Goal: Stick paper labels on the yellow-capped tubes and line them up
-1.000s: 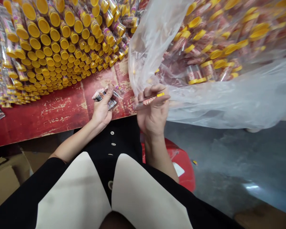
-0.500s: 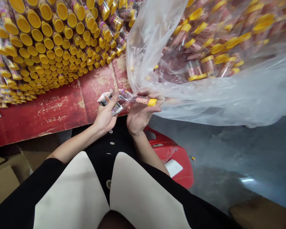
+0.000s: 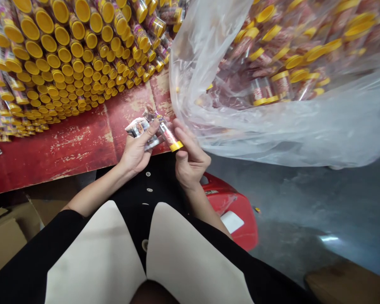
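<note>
My left hand point(image 3: 137, 150) is closed, its thumb pressed over a small stack of printed plastic sleeves point(image 3: 137, 126). Out from its fingers slants a clear plastic tube point(image 3: 168, 134) with a yellow cap, pointing down to the right, with reddish print on its wall. Clear and purple printed film shows at the tube's upper end. Just right of the cap, my right hand point(image 3: 191, 162) is open, thumb and fingers apart. Its fingertips are close beside the tube; whether they touch it I cannot tell.
Rows of capped tubes point(image 3: 63, 55) are stacked on the red worn table point(image 3: 82, 147) at left. A large clear plastic bag point(image 3: 272, 135) at right holds many loose yellow-capped tubes point(image 3: 281, 84). Below it stands a red stool point(image 3: 245, 228); cardboard point(image 3: 6, 236) lies lower left.
The tube has swung from nearly level to a downward slant and shifted left. My right hand has come away from under it, moving slightly down and opening. My left hand has shifted slightly left.
</note>
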A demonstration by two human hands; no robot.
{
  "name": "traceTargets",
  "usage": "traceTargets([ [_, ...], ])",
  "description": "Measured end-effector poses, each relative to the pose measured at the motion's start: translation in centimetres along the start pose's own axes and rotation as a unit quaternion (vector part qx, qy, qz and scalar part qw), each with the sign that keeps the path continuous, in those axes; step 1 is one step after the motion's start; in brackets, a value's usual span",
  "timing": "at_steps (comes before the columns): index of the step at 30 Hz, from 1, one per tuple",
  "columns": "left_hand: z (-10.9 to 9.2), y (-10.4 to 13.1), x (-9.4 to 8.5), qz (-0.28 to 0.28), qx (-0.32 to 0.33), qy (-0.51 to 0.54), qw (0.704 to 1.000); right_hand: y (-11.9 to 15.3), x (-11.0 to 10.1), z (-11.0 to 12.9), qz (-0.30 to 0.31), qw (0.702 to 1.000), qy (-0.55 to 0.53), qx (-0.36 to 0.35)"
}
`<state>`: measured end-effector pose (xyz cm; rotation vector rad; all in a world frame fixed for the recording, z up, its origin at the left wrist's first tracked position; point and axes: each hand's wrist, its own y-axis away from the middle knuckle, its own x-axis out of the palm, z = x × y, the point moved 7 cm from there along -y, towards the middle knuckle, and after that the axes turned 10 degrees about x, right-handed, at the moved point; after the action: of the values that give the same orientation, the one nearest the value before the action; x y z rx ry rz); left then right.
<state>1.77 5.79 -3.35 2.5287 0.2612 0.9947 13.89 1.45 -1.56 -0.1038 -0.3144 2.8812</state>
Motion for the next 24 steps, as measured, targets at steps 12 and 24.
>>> traceTargets([
  [12,-0.1,1.1,0.6,0.085,-0.007,-0.06,0.995,-2.0,-0.9,2.2,0.021,0.994,0.062,-0.09],
  [24,-0.3,0.5,0.3,0.073,0.057,-0.111,0.99,-2.4,-0.5,1.8,-0.095,0.988,0.117,-0.017],
])
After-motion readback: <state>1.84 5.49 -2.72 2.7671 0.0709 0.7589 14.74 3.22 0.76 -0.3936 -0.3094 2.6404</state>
